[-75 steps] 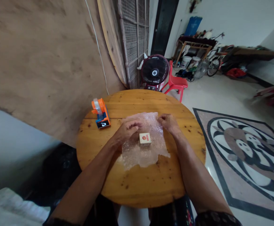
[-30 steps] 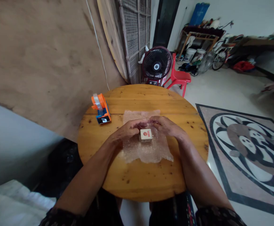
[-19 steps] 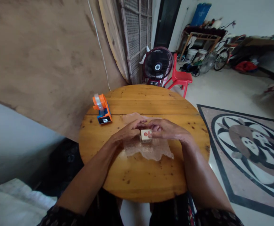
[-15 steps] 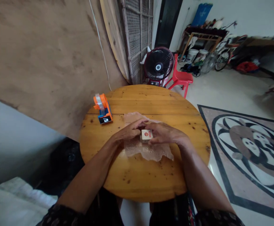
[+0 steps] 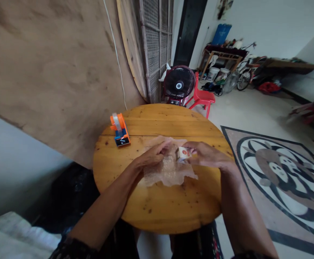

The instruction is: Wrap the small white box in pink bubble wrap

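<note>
My right hand (image 5: 204, 154) grips a small white box (image 5: 184, 153) with red print on its top, thumb and fingers at its right side. The box is tilted and looks slightly raised over the right part of a clear bubble wrap sheet (image 5: 169, 172). On the left part of that sheet rests my left hand (image 5: 155, 154), holding nothing I can see. Its fingers stretch to the right, with the thumb apart from them. Beneath everything is a round wooden table (image 5: 167, 208).
An orange and blue tape dispenser (image 5: 121, 132) stands at the table's left side. Beyond the far edge are a fan (image 5: 178, 84) and a red plastic chair (image 5: 204, 95). A brown board (image 5: 65, 72) leans along the left.
My right hand has carried the box to the right, away from my left hand, and tilted it. My left hand has stayed over the bubble wrap. The view has shifted slightly.
</note>
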{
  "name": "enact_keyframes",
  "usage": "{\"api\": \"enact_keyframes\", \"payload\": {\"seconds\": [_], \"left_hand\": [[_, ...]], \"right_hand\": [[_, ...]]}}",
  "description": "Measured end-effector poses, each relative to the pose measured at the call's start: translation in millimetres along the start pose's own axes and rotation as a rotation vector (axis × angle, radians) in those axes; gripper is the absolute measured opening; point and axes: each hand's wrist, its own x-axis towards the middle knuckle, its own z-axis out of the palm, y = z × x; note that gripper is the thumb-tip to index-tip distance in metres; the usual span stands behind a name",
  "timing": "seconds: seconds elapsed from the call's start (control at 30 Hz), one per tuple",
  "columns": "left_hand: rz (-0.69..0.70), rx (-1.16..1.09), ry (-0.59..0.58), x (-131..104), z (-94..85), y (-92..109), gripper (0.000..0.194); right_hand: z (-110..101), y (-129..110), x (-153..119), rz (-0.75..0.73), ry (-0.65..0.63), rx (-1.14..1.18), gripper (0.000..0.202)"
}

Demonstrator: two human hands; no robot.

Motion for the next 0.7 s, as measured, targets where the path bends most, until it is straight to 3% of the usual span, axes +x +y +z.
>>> {"api": "enact_keyframes", "payload": {"seconds": [0.07,0.23,0.33,0.43,0.53,0.6,0.7], "left_hand": [[-0.001,0.021,-0.008,0,0.2,1,0.081],[-0.029,0.054,-0.017,-1,-0.5,6,0.074],[-0.018,0.03,-0.012,-1,-0.3,6,0.071],[0.021,0.034,-0.025,0,0.1,0,0.069],[0.042,0.011,-0.043,3,0.6,-7,0.075],[0.038,0.003,-0.035,4,0.9,-11,0.079],[0.017,0.009,-0.003,5,1.0,-14,0.082]], "right_hand": [[-10,13,-11,0.061,-0.055,-0.034,0.033],[-16,54,-25,0.428,0.158,-0.339,0.038],[-11,72,-26,0.538,0.206,-0.429,0.04],[-8,73,-28,0.436,0.376,-0.468,0.044],[-1,47,-25,0.274,0.593,-0.332,0.042],[10,20,-20,0.126,0.503,-0.107,0.032],[36,-17,-4,-0.162,0.177,0.002,0.022]]}}
